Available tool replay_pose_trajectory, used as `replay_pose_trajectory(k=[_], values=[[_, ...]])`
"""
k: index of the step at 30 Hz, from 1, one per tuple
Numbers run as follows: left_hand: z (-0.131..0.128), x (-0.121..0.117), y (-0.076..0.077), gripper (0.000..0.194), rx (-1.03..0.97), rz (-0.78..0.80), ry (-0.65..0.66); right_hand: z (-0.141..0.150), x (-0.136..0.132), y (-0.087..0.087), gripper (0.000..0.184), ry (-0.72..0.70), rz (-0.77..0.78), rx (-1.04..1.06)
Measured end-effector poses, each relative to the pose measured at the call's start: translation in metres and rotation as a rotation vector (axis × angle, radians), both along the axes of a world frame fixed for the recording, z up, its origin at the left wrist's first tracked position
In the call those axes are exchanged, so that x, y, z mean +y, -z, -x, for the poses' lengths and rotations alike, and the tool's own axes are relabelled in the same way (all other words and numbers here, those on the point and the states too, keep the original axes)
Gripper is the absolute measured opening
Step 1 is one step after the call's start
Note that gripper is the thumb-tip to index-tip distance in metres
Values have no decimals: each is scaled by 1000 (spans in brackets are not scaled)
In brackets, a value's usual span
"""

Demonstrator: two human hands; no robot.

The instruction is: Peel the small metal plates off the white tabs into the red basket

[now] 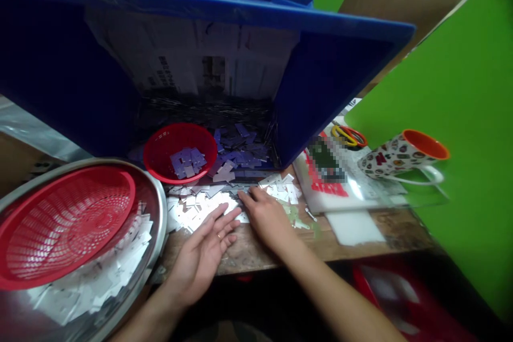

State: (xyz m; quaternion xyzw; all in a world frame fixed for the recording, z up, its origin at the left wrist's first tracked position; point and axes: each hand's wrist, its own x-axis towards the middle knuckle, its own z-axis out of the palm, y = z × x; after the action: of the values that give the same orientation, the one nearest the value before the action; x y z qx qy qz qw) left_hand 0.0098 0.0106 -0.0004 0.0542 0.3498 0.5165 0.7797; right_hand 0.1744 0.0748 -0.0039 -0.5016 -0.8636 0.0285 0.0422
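My left hand [202, 254] lies palm up at the table's front edge, fingers stretched out and together, a ring on one finger, fingertips touching a heap of small flat metal pieces [200, 208]. My right hand [266, 216] rests palm down on the table beside it, fingers pointing left onto the same heap. More pieces [280, 187] are scattered just beyond the right hand. A small red basket [180, 152] behind the heap holds several pieces.
A big blue crate [200, 53] stands tipped on its side at the back, with pieces and thin wires inside. At left a metal basin [156, 208] holds a large red strainer [64, 224] and more pieces. At right are a mug [401, 157], scissors [348, 136] and a plastic-wrapped packet [332, 181].
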Motion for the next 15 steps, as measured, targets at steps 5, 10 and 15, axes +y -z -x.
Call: replay_pose_trajectory(k=[5, 10, 15], values=[[4, -2, 10, 39, -42, 59, 70, -12, -1, 7, 38, -29, -138, 171], [2, -2, 13, 37, -204, 56, 140, -10, -36, 13, 41, -119, -209, 371], [-4, -1, 4, 24, -168, 70, 75, 1, -61, 21, 40, -246, -176, 498]])
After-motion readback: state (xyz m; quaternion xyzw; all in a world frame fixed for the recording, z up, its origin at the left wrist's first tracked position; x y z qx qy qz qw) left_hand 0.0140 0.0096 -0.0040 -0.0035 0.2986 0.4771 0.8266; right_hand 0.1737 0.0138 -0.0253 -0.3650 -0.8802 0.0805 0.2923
